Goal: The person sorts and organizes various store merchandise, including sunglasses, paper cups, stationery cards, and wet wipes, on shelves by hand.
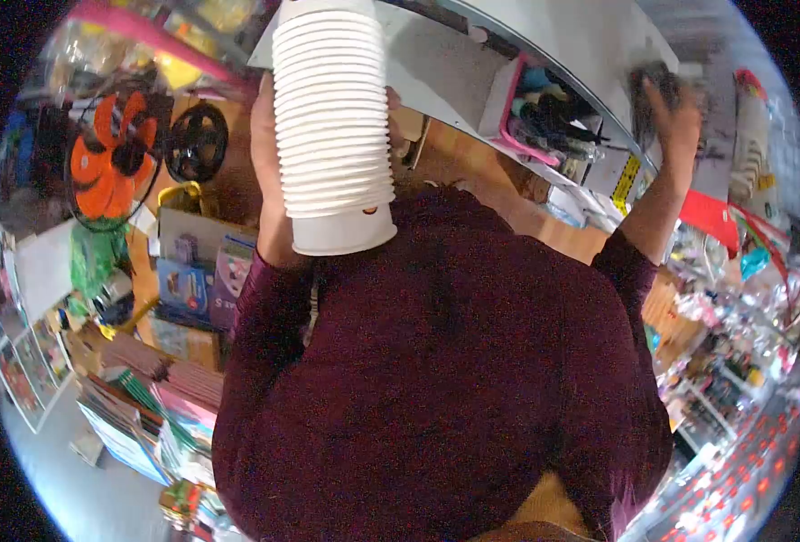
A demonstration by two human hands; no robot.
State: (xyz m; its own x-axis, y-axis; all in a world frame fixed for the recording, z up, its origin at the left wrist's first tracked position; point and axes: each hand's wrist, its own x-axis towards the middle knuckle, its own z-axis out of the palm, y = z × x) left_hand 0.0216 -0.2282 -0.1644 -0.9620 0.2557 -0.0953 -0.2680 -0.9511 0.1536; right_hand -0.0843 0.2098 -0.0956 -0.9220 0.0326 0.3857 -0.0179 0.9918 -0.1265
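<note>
A tall nested stack of white paper cups (332, 117) rises in front of my chest, rims showing as close ridges. My left hand (266, 149) is wrapped round it from behind; fingertips show at its right side, and the stack hides the palm. Far to the right, my right hand (680, 108) is at the end of a white counter (590, 41). Its fingers are bent over a dark, blurred item (650, 86) whose kind I cannot make out.
A pink-edged bin (508, 117) with dark items sits under the counter. To the left are an orange-bladed fan (111, 158), boxes (183, 289) and upright folders (147, 425). Packed goods (725, 316) crowd the right side, past a red strip (711, 221).
</note>
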